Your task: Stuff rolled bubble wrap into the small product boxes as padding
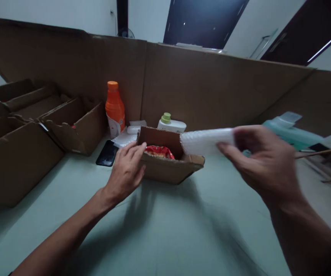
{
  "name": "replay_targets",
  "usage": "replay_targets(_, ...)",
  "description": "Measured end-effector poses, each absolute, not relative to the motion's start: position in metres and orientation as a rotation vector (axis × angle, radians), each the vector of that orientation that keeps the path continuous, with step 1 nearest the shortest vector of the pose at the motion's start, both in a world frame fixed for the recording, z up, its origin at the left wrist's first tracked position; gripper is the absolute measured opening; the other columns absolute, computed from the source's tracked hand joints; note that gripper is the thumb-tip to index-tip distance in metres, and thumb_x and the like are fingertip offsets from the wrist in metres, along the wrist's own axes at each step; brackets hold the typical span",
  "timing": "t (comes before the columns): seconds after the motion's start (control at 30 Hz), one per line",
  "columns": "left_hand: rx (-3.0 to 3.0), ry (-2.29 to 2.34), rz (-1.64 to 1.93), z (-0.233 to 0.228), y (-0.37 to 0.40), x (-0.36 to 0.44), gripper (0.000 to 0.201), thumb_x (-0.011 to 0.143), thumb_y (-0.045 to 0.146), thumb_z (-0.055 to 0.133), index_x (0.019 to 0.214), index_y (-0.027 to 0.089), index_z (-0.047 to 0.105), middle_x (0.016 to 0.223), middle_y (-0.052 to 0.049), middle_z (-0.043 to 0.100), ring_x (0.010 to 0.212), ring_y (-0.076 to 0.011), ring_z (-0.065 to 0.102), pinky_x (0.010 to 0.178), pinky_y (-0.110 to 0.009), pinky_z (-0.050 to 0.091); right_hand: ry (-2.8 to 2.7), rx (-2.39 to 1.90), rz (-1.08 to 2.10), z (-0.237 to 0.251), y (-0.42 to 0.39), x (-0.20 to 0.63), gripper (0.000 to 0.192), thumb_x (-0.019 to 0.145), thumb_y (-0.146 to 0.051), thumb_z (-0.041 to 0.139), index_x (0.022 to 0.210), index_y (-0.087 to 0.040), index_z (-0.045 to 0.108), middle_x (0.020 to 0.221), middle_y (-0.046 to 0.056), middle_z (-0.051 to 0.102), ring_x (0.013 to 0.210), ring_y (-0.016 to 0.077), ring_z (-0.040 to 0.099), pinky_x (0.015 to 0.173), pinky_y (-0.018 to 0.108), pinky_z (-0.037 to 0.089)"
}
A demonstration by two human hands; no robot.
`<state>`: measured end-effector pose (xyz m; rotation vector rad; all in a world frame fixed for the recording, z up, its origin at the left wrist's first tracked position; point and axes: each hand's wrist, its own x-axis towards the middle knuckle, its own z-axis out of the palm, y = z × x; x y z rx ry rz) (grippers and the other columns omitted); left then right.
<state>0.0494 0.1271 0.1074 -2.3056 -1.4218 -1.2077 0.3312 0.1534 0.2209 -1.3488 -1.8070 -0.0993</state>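
A small open cardboard box (165, 170) stands in the middle of the table, with a red, shiny packet (159, 151) inside. My left hand (126, 168) is at the box's left end, fingers stretched out and apart; whether they press on the cardboard I cannot tell. My right hand (263, 161), blurred by motion, pinches a roll of white bubble wrap (207, 141) between thumb and fingers. The roll lies roughly level, and its free end is over the right end of the box. How far the packet reaches down is hidden by the front wall.
Several larger cardboard boxes (18, 161) stand at the left. Behind my left hand are a black phone (107, 153), an orange bottle (115, 109) and clear plastic wrapping (125, 136). A white bottle with a green cap (171, 124) and a teal bottle (294, 132) stand before a cardboard wall (205, 84).
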Motion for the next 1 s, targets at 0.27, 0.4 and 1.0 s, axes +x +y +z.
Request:
replay_targets(0.27,-2.22,-1.359,-1.246,0.092,0.138,0.068,0.031,0.094,0.005,0.05,0.121,0.012,0.064,0.104,-0.012,0.072,0.126,-0.0315,0.054,0.104,-0.05,0.047,-2.806,-1.947,-0.495,0.189,0.232,0.275,0.025,0.084,-0.015,0.057,0.1,-0.013,0.076,0.101,0.019,0.077,0.1,0.0321,0.071,0.075,0.035,0.047)
replay_targets(0.4,-2.208,-1.341,-1.273,0.093,0.143,0.067,0.028,0.093,0.005,0.052,0.117,0.01,0.065,0.101,-0.013,0.072,0.123,-0.0315,0.056,0.103,-0.05,0.047,-2.893,-1.922,-0.487,0.18,0.243,0.266,0.025,0.082,-0.014,0.057,0.095,-0.011,0.079,0.094,0.021,0.078,0.099,0.0329,0.072,0.077,0.036,0.047)
replay_targets(1.0,-2.329,-2.306,-1.95,0.029,0.125,0.035,0.091,0.078,0.038,0.068,0.157,0.022,0.027,0.163,-0.018,0.031,0.147,-0.0393,0.035,0.111,-0.06,0.042,-1.933,-1.586,0.581,0.097,0.163,0.356,0.059,0.072,-0.051,0.067,0.12,-0.016,0.063,0.107,0.013,0.075,0.079,0.0245,0.069,0.063,0.033,0.054)
